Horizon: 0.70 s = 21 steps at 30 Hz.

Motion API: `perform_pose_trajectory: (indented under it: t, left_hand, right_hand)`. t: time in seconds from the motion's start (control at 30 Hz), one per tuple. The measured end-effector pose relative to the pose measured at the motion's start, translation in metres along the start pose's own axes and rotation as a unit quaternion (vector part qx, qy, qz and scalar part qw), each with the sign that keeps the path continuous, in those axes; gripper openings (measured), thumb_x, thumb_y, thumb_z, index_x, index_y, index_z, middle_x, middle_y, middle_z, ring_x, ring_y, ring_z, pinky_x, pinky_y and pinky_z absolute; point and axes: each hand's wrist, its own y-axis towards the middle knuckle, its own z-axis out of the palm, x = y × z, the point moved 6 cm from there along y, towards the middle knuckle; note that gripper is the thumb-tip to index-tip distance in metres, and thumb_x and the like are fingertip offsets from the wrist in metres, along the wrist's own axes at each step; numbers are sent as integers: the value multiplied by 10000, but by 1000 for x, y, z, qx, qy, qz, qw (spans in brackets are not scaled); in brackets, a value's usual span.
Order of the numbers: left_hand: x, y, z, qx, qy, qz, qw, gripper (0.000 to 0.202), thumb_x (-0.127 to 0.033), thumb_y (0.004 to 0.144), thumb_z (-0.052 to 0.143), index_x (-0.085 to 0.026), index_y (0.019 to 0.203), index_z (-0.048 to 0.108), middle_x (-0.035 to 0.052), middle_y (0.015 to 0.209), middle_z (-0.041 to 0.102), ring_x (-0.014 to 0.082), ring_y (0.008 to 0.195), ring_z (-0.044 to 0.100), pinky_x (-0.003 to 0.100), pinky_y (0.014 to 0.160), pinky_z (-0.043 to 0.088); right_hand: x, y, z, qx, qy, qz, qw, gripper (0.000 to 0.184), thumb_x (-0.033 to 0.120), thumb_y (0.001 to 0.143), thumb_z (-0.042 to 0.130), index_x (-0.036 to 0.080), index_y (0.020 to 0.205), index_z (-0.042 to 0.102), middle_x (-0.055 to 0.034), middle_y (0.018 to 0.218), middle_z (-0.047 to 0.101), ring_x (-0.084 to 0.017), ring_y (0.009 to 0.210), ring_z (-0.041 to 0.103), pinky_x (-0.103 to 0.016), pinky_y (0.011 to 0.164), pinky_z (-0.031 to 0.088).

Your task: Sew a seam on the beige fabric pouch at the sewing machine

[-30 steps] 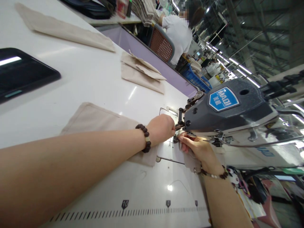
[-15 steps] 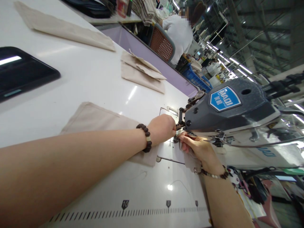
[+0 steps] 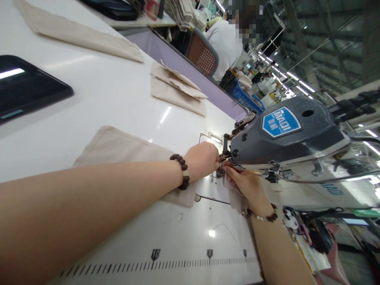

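A sewing machine (image 3: 285, 130) with a dark grey head and a blue badge reaches in from the right. Its needle area sits between my two hands. My left hand (image 3: 203, 158), beaded bracelet at the wrist, is closed beside the presser foot; its fingertips are hidden. Beneath that wrist and forearm lies a flat beige fabric piece (image 3: 127, 144). On the other side of the foot, my right hand (image 3: 245, 184) pinches beige fabric (image 3: 236, 198) between thumb and fingers, close under the machine head. Part of this fabric hangs below the hand.
More beige pieces lie farther back: a folded one (image 3: 178, 89) and a long one (image 3: 80, 33). A black glossy device (image 3: 32, 87) rests at left. A printed ruler scale (image 3: 178, 263) runs along the front. A person in white (image 3: 224, 45) sits beyond the purple panel.
My right hand has shifted slightly left and in toward the presser foot, and its fingers lie flatter. My left hand has barely moved.
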Motion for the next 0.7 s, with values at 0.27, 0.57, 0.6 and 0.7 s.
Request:
perform_pose_trajectory:
  t: [0.27,0.57,0.6,0.7]
  left_hand:
    - [-1,-1,-3,-4,5,6,1000,212,-178,739,508,-125,770,712,74,639,626,161,616,566,221,559,399]
    - [2,-1,-6,4,3,6,1000,211,-157,735,507,-122,766,713,71,665,648,150,607,564,218,585,403]
    - [2,-2,-6,3,3,7,1000,210,-155,733,508,-124,763,713,70,664,648,146,605,562,216,585,401]
    - [2,-2,-7,1,0,7,1000,210,-149,727,508,-125,761,714,65,660,647,136,599,558,209,573,394]
  right_hand:
    - [-2,2,-2,-22,-16,35,999,458,601,707,547,238,430,514,19,394,480,-136,369,448,-246,352,277]
    - [-1,0,-2,-20,-9,49,999,469,590,693,564,232,403,482,14,396,487,-127,370,439,-241,348,276]
    - [-1,0,-2,-20,-7,48,999,464,593,694,562,232,410,490,14,403,491,-126,373,441,-241,348,279]
    - [-5,1,-1,-19,-3,46,999,453,600,699,556,236,433,515,19,423,501,-126,385,447,-237,355,291]
